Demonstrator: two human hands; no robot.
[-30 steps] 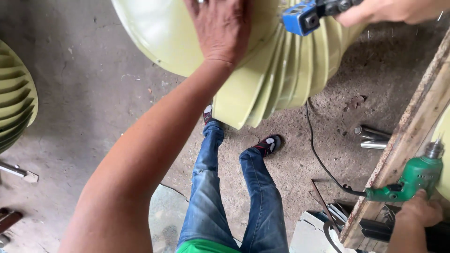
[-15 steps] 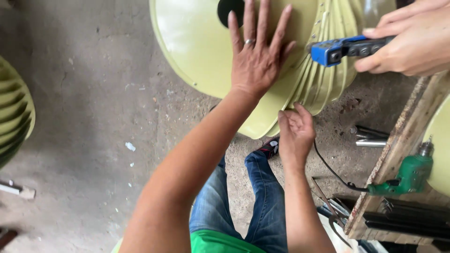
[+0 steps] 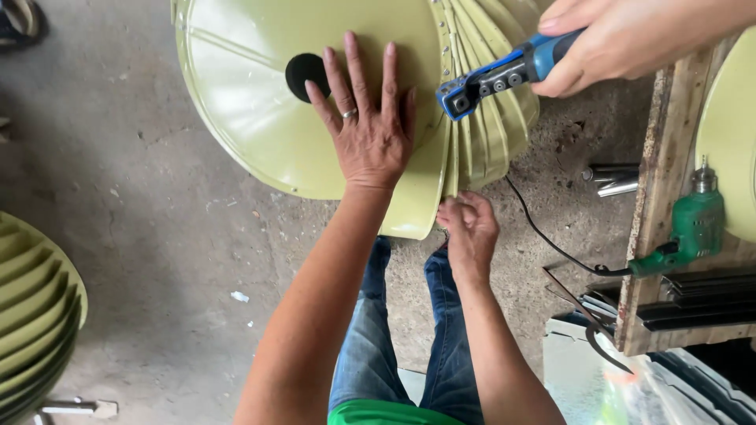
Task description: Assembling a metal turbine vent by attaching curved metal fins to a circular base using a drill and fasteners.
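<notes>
A pale green round metal piece (image 3: 244,118) with a black centre hole and curved fins stands on the concrete floor in front of my knees. My left hand (image 3: 366,130) lies flat on its disc, fingers spread, a ring on one finger. My right hand (image 3: 468,228) pinches the lower edge of a fin (image 3: 441,181) at the bottom of the piece. From the top right another person's hand (image 3: 630,43) holds a blue hand tool (image 3: 496,75), its black nose touching the fins' rim.
A green power drill (image 3: 693,228) lies on a worn wooden plank (image 3: 650,197) at the right, its black cable (image 3: 551,240) running over the floor. Metal tubes (image 3: 610,179) lie beside the plank. A second green finned piece (image 3: 31,315) sits at the lower left.
The finned piece sits lower and nearer in view. My left hand stays flat on the disc. My right hand has come up to the fin edge, and the blue tool moved left onto the fins.
</notes>
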